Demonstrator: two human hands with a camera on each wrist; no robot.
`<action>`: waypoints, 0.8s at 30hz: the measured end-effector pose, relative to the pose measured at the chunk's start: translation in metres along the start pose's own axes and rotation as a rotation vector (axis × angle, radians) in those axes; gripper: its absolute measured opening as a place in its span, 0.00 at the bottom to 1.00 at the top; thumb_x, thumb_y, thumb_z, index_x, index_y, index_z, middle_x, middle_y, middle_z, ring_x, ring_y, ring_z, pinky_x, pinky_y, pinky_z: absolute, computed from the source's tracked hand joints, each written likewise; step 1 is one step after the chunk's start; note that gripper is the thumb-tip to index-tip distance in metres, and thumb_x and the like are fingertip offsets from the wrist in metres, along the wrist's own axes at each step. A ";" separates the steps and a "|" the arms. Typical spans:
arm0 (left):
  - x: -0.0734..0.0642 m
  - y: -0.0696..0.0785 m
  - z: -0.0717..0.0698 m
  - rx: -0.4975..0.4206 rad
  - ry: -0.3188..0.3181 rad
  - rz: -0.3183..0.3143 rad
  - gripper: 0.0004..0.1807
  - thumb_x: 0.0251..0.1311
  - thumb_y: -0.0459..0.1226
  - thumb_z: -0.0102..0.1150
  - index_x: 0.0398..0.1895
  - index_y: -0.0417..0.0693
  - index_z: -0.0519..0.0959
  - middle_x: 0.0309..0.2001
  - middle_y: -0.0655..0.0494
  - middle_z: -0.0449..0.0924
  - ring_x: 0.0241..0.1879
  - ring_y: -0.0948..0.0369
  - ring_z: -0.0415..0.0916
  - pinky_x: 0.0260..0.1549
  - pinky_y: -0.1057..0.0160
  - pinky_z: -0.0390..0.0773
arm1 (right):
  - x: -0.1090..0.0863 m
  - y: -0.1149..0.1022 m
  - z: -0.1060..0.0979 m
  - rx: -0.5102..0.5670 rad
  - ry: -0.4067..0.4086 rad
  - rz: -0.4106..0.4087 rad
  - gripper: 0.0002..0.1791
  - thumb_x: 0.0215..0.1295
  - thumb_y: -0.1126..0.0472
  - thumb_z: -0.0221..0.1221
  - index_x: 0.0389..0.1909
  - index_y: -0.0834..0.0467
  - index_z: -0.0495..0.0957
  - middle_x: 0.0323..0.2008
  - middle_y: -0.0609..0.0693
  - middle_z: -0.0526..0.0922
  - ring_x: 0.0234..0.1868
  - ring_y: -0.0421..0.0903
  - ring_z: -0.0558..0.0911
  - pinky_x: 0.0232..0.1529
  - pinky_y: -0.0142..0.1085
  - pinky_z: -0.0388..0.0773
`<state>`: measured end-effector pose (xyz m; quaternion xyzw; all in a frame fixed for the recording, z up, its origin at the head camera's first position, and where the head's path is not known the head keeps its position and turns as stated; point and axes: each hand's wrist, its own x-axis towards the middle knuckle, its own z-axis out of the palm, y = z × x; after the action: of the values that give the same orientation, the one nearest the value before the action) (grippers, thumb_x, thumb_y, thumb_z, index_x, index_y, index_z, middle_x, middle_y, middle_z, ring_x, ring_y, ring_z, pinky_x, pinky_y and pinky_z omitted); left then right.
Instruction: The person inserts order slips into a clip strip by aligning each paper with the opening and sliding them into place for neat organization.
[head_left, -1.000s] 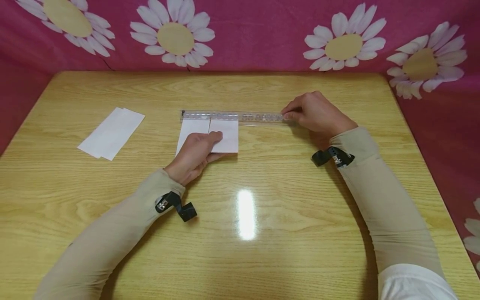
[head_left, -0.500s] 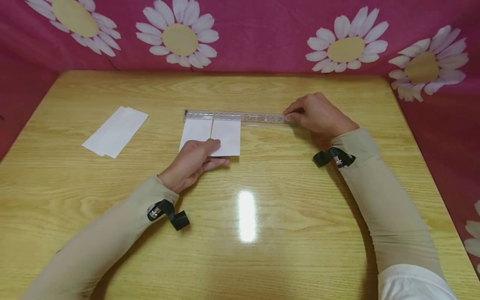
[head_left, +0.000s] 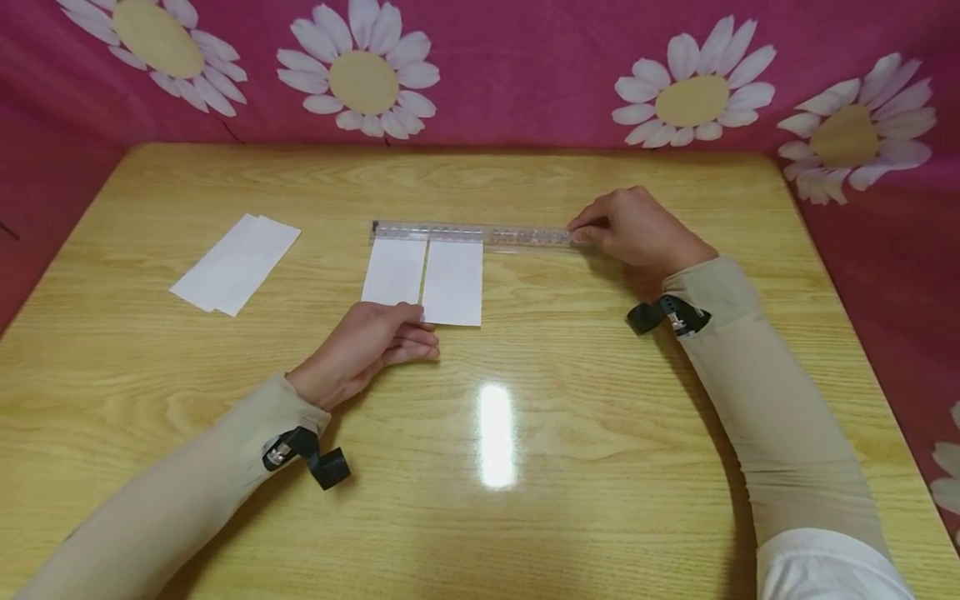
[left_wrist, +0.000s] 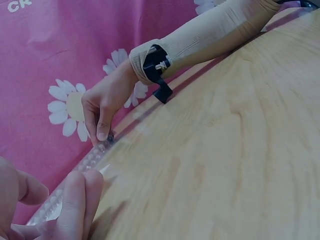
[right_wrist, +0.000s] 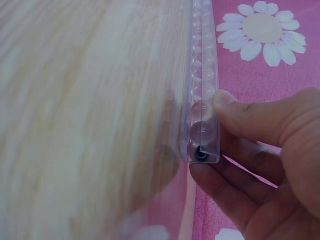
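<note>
In the head view my left hand [head_left: 375, 342] is at the near edge of two white paper pieces, its thumb overlapping the near corner of the left piece [head_left: 393, 271]. Its thumb and fingers [left_wrist: 72, 200] stand apart in the left wrist view. The right piece [head_left: 453, 283] lies beside it across a narrow gap. Both have their far ends under a long clear plastic strip [head_left: 525, 237] with a row of round bubble shapes along it. My right hand [head_left: 643, 229] pinches the strip's right end, where a small dark round piece [right_wrist: 201, 153] shows in the right wrist view.
Two overlapping white paper pieces [head_left: 236, 265] lie at a slant on the left of the wooden table [head_left: 570, 433]. A pink cloth [head_left: 517, 67] with daisies hangs behind the table's far edge. A bright light reflection [head_left: 497, 433] shows in the middle.
My left hand has drawn back toward me and left, from the right paper piece to the near edge. The gap between the pieces has become wider. My right hand stays at the strip's end.
</note>
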<state>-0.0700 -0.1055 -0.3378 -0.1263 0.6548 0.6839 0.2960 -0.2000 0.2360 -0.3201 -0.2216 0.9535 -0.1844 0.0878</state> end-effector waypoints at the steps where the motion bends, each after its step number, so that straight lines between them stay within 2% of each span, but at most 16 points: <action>1: -0.001 -0.001 -0.001 0.000 -0.001 -0.003 0.20 0.71 0.40 0.49 0.52 0.29 0.74 0.31 0.53 0.87 0.36 0.60 0.87 0.44 0.69 0.84 | 0.000 0.000 0.000 0.000 -0.002 0.000 0.13 0.67 0.56 0.61 0.49 0.53 0.85 0.50 0.54 0.86 0.52 0.50 0.83 0.57 0.47 0.79; 8: -0.009 -0.006 -0.009 0.025 -0.014 0.021 0.20 0.72 0.40 0.48 0.53 0.29 0.74 0.33 0.54 0.86 0.36 0.62 0.87 0.46 0.69 0.83 | 0.000 0.000 0.001 0.000 0.000 0.003 0.13 0.67 0.56 0.61 0.49 0.53 0.85 0.50 0.54 0.86 0.53 0.50 0.82 0.58 0.47 0.78; 13: -0.014 -0.004 -0.013 0.055 0.003 0.055 0.20 0.73 0.40 0.47 0.53 0.30 0.74 0.33 0.55 0.86 0.36 0.62 0.87 0.46 0.68 0.83 | 0.000 -0.001 0.000 0.005 0.005 -0.003 0.13 0.67 0.56 0.61 0.49 0.53 0.85 0.50 0.53 0.86 0.53 0.49 0.82 0.58 0.46 0.78; 17: -0.014 0.005 -0.017 0.058 0.042 0.131 0.21 0.73 0.41 0.47 0.55 0.30 0.74 0.35 0.55 0.86 0.36 0.64 0.87 0.45 0.68 0.84 | 0.000 0.000 0.000 0.003 0.009 -0.005 0.12 0.67 0.56 0.60 0.49 0.53 0.85 0.50 0.53 0.87 0.52 0.49 0.82 0.57 0.46 0.78; 24: -0.012 0.031 -0.025 0.011 0.120 0.271 0.22 0.72 0.43 0.49 0.57 0.32 0.74 0.38 0.55 0.87 0.35 0.63 0.87 0.38 0.68 0.86 | 0.001 0.001 0.001 -0.003 0.006 0.003 0.13 0.67 0.56 0.60 0.49 0.52 0.85 0.50 0.53 0.86 0.53 0.49 0.82 0.58 0.47 0.78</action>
<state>-0.0839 -0.1312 -0.3083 -0.0757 0.6861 0.7052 0.1618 -0.2009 0.2357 -0.3215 -0.2195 0.9544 -0.1836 0.0848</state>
